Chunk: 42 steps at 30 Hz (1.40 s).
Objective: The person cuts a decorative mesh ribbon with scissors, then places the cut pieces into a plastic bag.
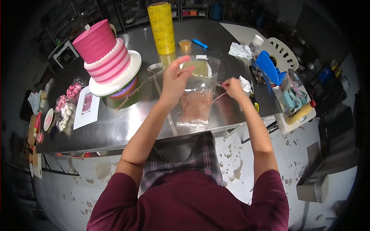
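Observation:
My left hand [175, 81] is raised over the table with its fingers apart, holding nothing that I can see. Just beyond and right of it lies a clear plastic packet with a gold sheet [200, 68]. A second clear packet with a rose-gold beaded sheet [196, 104] lies nearer to me. Pinched in my right hand [233, 88] is a thin pinkish strip [219, 97], which slants down toward this packet's right edge. Left of my left forearm, a long narrow beaded strip [169, 119] runs along the table, and another strip [129, 98] lies near the cake.
A two-tier pink cake [106, 57] stands on a white board and turntable at left, with a printed picture [88, 107] and bagged balls [69, 104] nearby. A yellow roll [162, 30] stands upright behind. Scissors [255, 102] and a blue holder [269, 67] are at right.

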### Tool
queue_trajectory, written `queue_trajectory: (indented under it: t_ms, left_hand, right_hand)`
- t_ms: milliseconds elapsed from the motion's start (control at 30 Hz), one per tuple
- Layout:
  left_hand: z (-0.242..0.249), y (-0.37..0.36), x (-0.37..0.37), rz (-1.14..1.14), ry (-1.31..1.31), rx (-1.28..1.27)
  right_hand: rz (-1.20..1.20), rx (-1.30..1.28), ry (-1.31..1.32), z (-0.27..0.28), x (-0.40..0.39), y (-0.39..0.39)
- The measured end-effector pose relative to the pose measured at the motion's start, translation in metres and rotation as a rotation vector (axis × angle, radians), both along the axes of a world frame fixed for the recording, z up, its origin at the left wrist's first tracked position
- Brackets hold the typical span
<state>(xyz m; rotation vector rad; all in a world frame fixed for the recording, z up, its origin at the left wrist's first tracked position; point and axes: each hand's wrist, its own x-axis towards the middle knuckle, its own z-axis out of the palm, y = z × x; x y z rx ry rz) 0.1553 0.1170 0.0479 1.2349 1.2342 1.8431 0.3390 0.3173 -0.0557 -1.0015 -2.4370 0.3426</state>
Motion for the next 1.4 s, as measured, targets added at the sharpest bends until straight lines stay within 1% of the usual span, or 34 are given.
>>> queue_trajectory:
  t_ms: [33,67,100,133,167,200,233,300,400,433,500,600,667,800,900,933,1000,1067,1133,1200,1267,1367,1400]
  left_hand:
    - [0.001,0.002,-0.001,-0.012,-0.007,0.009]
    - [-0.001,0.002,0.000,-0.022,-0.018,0.015]
    - [-0.003,0.002,0.001,-0.032,-0.032,0.015]
    - [-0.002,0.001,0.002,-0.029,-0.040,0.005]
    - [0.001,0.001,0.003,-0.029,-0.047,-0.007]
    - [0.003,0.002,0.004,-0.033,-0.053,-0.017]
    - [0.002,0.004,0.005,-0.044,-0.058,-0.018]
    - [0.000,0.007,0.006,-0.059,-0.071,-0.016]
    - [0.002,0.006,0.015,-0.083,-0.035,-0.021]
    - [0.005,0.004,0.017,-0.092,-0.034,-0.058]
    - [0.012,0.000,0.021,-0.106,-0.033,-0.131]
    - [0.009,0.003,0.023,-0.088,-0.057,0.038]
    - [0.009,0.001,0.021,-0.081,-0.064,0.036]
    - [0.004,0.005,0.016,-0.077,-0.055,0.023]
    - [0.004,0.008,0.009,-0.021,-0.072,-0.048]
    - [0.001,0.010,0.005,-0.028,-0.084,-0.043]
    - [-0.010,0.018,-0.007,-0.041,-0.104,-0.032]
    - [-0.023,0.029,-0.016,-0.010,-0.041,0.000]
    - [-0.036,0.043,-0.020,0.034,0.030,0.008]
    - [-0.044,0.054,-0.024,0.097,0.106,-0.009]
    - [-0.044,0.061,-0.019,0.107,0.179,0.013]
    - [-0.037,0.066,-0.010,0.102,0.214,0.054]
    - [-0.033,0.066,-0.006,0.095,0.211,0.067]
  right_hand:
    - [-0.006,-0.022,0.062,0.027,0.003,-0.002]
    - [-0.014,0.011,0.129,0.068,0.006,-0.014]
    - [0.044,-0.101,0.248,0.097,0.010,-0.019]
    - [0.096,-0.288,0.339,0.132,0.012,-0.033]
    - [0.111,-0.271,0.402,0.161,0.014,-0.049]
    - [0.197,-0.261,0.484,0.182,0.018,-0.058]
    - [0.243,-0.271,0.572,0.196,0.016,-0.064]
    - [0.335,-0.200,0.588,0.219,0.013,-0.071]
    - [0.430,-0.209,0.650,0.226,-0.008,-0.072]
    - [0.464,-0.220,0.684,0.225,-0.015,-0.073]
    - [0.496,-0.254,0.671,0.219,-0.026,-0.077]
    - [0.492,-0.352,0.659,0.207,-0.032,-0.080]
    - [0.469,-0.423,0.678,0.201,-0.033,-0.081]
    - [0.429,-0.410,0.715,0.194,-0.029,-0.079]
    - [0.442,-0.294,1.034,0.186,-0.015,-0.056]
    - [0.371,-0.268,1.104,0.185,-0.009,-0.053]
    - [0.239,-0.195,1.117,0.163,0.004,-0.032]
    - [0.109,-0.235,0.942,0.122,0.012,-0.013]
    - [0.068,-0.331,0.811,0.062,0.016,0.004]
    - [-0.013,-0.342,0.705,0.001,0.013,0.013]
    - [-0.112,-0.357,0.408,-0.024,0.020,0.004]
    - [-0.111,0.298,0.264,-0.036,0.018,-0.005]
    - [-0.077,0.093,0.386,-0.032,0.014,-0.010]
